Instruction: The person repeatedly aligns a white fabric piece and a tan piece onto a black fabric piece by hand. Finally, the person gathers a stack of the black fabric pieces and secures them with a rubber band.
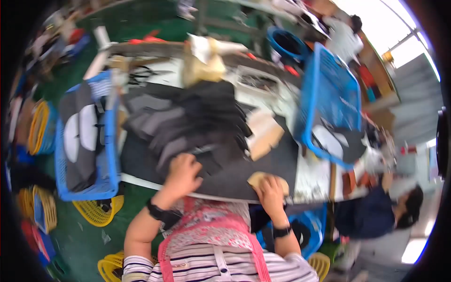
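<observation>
1. Person's torso, nearest the camera: striped shirt under a pink patterned apron (pixel 206 235); both forearms rise from the lower edge, each with a dark wristband.
2. Right hand (pixel 268 188): bent at the wrist, palm down at the near edge of the worktop (pixel 310 181). Its grip is closed over a tan pad (pixel 263 178), fingers curled round the top. The pad looks light and soft, probably compressible; a hold across its upper face appears best.
3. Left hand (pixel 182 173): forearm angled up and inward, fingers spread and resting flat on the dark sheet pieces (pixel 197 122). Grip apart, enclosing nothing.
4. Dark sheet pieces: fanned and overlapping on a black mat across the middle of the worktop. They seem thin, limp and light, likely to slide over one another; pinching one free edge should separate a piece. Motion blur hides finer detail.
5. Flanking: a blue basket (pixel 105 155) at left holding dark and white pieces; a tilted blue basket (pixel 329 94) at right.
6. Farthest: a seated person at lower right.
</observation>
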`<state>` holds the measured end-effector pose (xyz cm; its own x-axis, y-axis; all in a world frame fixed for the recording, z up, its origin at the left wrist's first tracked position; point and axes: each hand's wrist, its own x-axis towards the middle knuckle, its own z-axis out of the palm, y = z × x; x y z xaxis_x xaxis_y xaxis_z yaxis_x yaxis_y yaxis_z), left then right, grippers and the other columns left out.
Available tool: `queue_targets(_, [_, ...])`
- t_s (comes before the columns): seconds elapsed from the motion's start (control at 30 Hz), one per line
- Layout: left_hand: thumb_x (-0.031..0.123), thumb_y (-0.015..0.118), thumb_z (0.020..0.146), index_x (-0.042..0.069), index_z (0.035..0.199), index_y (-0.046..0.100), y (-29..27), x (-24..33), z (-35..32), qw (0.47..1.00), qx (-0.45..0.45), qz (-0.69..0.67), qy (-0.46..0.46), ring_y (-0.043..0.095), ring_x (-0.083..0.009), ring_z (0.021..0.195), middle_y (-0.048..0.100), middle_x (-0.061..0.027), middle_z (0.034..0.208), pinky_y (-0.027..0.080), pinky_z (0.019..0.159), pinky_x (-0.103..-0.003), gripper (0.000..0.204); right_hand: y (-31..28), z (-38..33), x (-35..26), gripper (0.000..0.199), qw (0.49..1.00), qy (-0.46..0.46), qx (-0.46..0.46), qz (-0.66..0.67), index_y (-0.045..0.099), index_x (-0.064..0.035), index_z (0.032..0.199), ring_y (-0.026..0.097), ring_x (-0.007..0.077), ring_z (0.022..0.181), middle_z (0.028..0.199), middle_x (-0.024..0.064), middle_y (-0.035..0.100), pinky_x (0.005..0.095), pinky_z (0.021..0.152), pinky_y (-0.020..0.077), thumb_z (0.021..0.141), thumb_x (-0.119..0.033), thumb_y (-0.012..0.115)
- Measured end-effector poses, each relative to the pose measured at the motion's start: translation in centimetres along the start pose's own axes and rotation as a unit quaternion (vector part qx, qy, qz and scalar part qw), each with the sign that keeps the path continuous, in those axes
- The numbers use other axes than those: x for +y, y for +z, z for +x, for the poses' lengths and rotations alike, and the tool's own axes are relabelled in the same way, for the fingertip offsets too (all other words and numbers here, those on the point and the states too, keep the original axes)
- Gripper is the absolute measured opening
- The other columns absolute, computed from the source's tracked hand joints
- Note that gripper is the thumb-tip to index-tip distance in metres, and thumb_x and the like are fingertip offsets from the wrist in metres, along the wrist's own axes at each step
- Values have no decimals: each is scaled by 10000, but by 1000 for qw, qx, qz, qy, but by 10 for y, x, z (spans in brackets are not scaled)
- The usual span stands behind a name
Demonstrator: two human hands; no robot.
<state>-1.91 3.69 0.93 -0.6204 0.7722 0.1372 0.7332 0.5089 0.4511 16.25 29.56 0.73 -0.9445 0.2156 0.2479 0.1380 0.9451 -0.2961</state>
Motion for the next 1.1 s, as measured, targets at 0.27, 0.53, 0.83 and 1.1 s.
queue_targets(0.27, [215, 653, 686, 66, 668, 564, 74, 73, 0, 971, 166, -134, 112, 514, -301, 795, 533, -98, 796, 410, 647, -415, 174, -6, -49, 18, 301, 985, -171, -2, -25, 588, -130, 1229, 613, 282, 921, 955, 163, 661, 368, 823, 495, 950, -156, 479])
queue_targets(0.53, [453, 493, 968, 35, 969, 674, 156, 90, 18, 817, -107, -563, -62, 647, -178, 744, 698, -83, 830, 504, 652, -347, 455, 3, -38, 10, 265, 957, -223, 11, 182, 609, -29, 1170, 633, 283, 886, 980, 182, 664, 330, 777, 503, 950, -154, 530])
queue_targets(0.83, [290, 558, 937, 20, 960, 681, 191, 90, 12, 889, -92, -445, -60, 674, -195, 788, 713, -112, 871, 524, 690, -337, 298, 8, -13, -7, 251, 951, -80, -4, 299, 635, 45, 1091, 650, 274, 838, 971, 186, 669, 299, 731, 510, 947, -151, 575])
queue_targets(1.1, [194, 563, 893, 15, 899, 681, 167, 89, 9, 861, -64, -505, -18, 681, -238, 738, 696, -165, 826, 521, 648, -357, 214, 3, 6, -12, 200, 928, 24, -122, 351, 674, 37, 953, 656, 239, 750, 859, 149, 682, 293, 688, 511, 930, -149, 606])
